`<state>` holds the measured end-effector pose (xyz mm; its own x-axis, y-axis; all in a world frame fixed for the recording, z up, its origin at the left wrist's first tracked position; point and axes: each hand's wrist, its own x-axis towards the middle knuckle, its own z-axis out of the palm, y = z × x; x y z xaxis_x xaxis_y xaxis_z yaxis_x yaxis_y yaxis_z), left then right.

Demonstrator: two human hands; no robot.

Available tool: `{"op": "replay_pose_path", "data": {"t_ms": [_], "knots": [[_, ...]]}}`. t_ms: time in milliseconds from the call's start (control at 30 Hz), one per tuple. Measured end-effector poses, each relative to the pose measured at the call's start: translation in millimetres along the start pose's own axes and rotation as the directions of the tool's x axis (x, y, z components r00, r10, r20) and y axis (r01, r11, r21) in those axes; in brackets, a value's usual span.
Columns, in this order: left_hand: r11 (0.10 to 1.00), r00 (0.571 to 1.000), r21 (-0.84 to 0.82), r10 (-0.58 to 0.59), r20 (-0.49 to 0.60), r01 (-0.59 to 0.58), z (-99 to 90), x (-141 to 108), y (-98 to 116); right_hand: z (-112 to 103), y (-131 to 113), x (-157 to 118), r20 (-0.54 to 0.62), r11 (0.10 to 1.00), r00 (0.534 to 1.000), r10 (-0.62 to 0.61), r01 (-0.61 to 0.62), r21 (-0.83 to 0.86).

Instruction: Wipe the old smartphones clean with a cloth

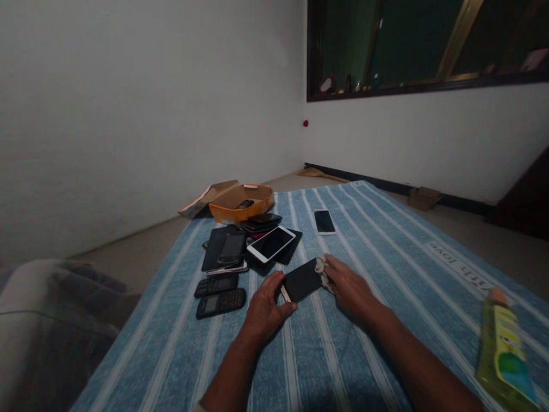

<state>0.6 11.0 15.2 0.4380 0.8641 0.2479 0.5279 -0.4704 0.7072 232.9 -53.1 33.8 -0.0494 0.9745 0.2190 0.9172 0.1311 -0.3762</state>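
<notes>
A dark-screened smartphone (pixel 302 280) with a pale edge is between my two hands, just above or on the striped blue cloth. My left hand (pixel 266 303) grips its left end, thumb along the near edge and fingers at the far one. In my right hand (pixel 348 286) is a crumpled whitish cloth (pixel 322 272), pinched and pressed against the phone's right end. Just beyond lies a white smartphone (pixel 271 244) on top of a pile of phones. Two black keypad phones (pixel 221 302) rest left of my left hand.
An orange cardboard box (pixel 229 214) with its lid flap open stands behind the pile. Another white-edged smartphone (pixel 324 222) lies apart, farther back. A bottle of yellow-green liquid (pixel 504 355) is at the right edge. Pale fabric (pixel 51 337) shows at left.
</notes>
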Motion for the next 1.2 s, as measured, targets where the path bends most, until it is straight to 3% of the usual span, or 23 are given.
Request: {"op": "replay_pose_path", "data": {"t_ms": [300,600,900,1200], "knots": [[1.000,1.000,0.026,0.012,-0.009,-0.012,-0.6,-0.9,2.1,-6.5,-9.8,19.2,0.110,0.973,0.993,0.030,-0.004,-0.232],[1.000,1.000,0.018,0.022,-0.023,-0.021,1.5,-0.3,-0.1,5.1,-17.4,46.2,0.026,0.957,0.996,0.081,-0.071,-0.280],[1.000,1.000,0.008,0.001,-0.006,-0.001,1.0,-0.6,1.8,15.5,-22.5,11.1,-0.031,0.946,0.996,0.085,-0.091,-0.313],[1.000,1.000,-0.016,-0.001,-0.017,0.000,-0.9,-1.7,4.4,15.4,-26.8,38.6,-0.061,0.936,0.988,0.140,-0.152,-0.317]]}}
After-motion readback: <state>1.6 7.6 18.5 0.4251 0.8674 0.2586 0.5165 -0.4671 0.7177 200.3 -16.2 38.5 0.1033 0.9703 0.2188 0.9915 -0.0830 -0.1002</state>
